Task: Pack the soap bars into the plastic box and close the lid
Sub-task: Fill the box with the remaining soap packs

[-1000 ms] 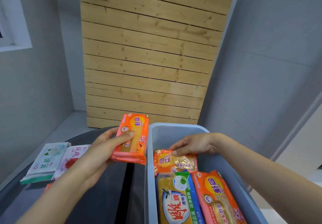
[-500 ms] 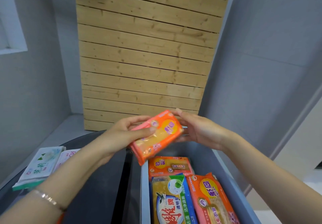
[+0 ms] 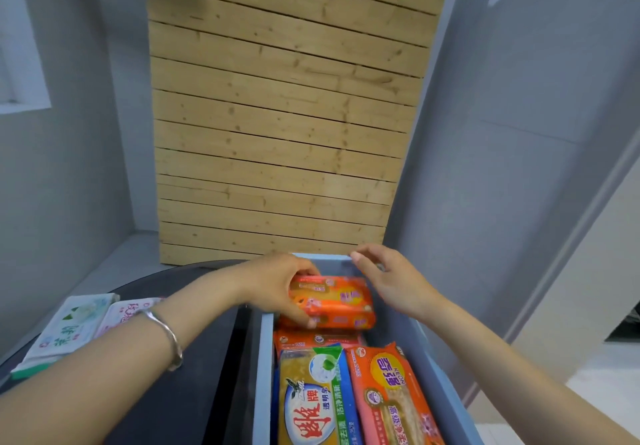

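Orange soap bar (image 3: 332, 300) has dropped into box (image 3: 262, 358), far end, w/ my left hand (image 3: 277, 288) gripping it; right hand (image 3: 388, 281) loose beside. Should lay it flat, snug vs. wall.

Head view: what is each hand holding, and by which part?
The left hand grips the orange soap bar by its left end, over the plastic box. The right hand holds nothing, fingers open beside the bar's right end.

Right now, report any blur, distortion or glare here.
Head view: wide lens skews the wooden slat panel; the orange soap bar in the left hand looks slightly smeared; the label on the yellow soap bar reads sharp; no harsh glare.
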`<move>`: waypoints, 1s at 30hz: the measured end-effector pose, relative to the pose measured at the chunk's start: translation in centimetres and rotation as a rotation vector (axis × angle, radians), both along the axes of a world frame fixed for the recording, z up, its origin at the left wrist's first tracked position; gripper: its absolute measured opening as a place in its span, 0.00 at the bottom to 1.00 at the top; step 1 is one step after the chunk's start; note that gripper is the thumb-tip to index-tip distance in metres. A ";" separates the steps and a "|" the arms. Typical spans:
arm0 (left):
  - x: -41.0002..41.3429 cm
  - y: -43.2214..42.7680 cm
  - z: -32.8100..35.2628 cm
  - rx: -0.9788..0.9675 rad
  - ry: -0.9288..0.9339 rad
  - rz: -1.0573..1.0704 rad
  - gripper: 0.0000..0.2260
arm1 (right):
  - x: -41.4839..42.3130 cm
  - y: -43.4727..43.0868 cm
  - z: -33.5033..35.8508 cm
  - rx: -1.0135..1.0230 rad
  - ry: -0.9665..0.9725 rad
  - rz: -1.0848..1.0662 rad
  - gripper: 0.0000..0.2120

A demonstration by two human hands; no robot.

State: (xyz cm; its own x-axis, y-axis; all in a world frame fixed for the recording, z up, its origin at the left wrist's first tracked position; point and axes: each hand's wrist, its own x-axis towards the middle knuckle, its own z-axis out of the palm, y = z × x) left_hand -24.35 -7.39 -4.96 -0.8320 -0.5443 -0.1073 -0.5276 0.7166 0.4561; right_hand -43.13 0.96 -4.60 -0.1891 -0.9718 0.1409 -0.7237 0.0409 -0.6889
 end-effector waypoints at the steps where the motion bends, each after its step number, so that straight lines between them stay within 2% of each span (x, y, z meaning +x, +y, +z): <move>1: -0.3 -0.2 0.1 -0.041 -0.094 -0.013 0.30 | -0.2 -0.2 -0.2 -0.092 0.063 -0.043 0.13; 4: -1.7 -0.2 0.3 -0.103 -0.349 -0.019 0.33 | -0.8 -0.2 -1.2 -0.204 0.058 -0.139 0.14; 8: -2.7 0.0 -0.1 -0.151 -0.496 -0.031 0.32 | -1.2 -0.2 -2.7 -0.180 -0.064 -0.145 0.11; 14: -3.0 -0.1 -0.9 -0.221 -0.461 -0.037 0.32 | -1.7 -0.4 -3.3 -0.197 -0.120 -0.153 0.08; 18: -2.8 0.1 -1.0 -0.322 -0.370 -0.039 0.32 | -1.7 -0.5 -3.3 -0.208 -0.108 -0.147 0.08; 21: -2.5 0.4 -0.9 -0.458 -0.278 -0.042 0.37 | -1.5 0.4 -2.7 -0.223 0.080 -0.010 0.14; 24: -2.4 0.7 -1.2 -0.619 -0.265 0.013 0.51 | -0.9 1.3 -2.1 0.051 0.433 0.303 0.24; 27: -2.4 0.4 -1.5 -0.537 -0.340 0.093 0.63 | -0.6 1.3 -1.8 0.116 0.640 0.382 0.26; 30: -2.5 -0.1 -1.6 -0.403 -0.387 0.142 0.64 | -0.4 0.6 -1.8 0.094 0.712 0.418 0.29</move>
State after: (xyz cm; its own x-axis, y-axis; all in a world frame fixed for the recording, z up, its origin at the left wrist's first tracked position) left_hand -26.90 -7.45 -6.58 -0.6893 -0.7088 -0.1500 -0.7055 0.7038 -0.0835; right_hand -43.56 1.60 -6.42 0.2944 -0.9557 0.0053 -0.9534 -0.2940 -0.0675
